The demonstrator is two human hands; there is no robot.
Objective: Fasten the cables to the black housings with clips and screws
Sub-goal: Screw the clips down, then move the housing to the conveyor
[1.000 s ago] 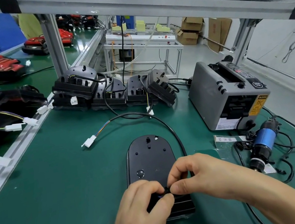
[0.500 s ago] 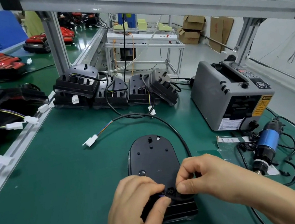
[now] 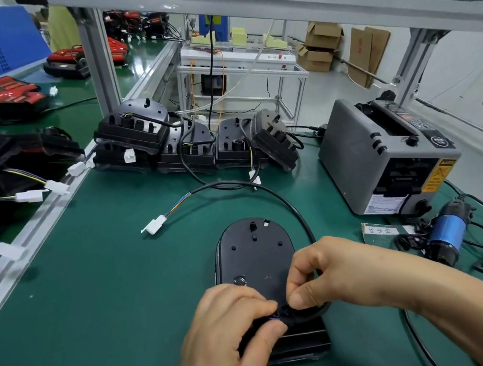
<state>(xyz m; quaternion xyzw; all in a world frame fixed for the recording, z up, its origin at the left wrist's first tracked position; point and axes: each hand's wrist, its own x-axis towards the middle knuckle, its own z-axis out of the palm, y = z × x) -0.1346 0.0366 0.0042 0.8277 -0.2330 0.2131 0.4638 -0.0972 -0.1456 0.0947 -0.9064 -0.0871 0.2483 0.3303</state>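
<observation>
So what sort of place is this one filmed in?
Most likely a factory assembly station: a green bench mat, a row of black housings trailing cables, plus a grey tape dispenser beside a blue electric screwdriver.

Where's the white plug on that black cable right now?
In the head view, the white plug lies on the green mat, left of centre, beyond and left of the nearest black housing.

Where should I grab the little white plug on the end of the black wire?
Pinch the small white plastic plug by its long sides, coming from above: it lies flat on the green mat with open space around it. Probably avoid pulling the thin coloured wires entering its far end.
</observation>
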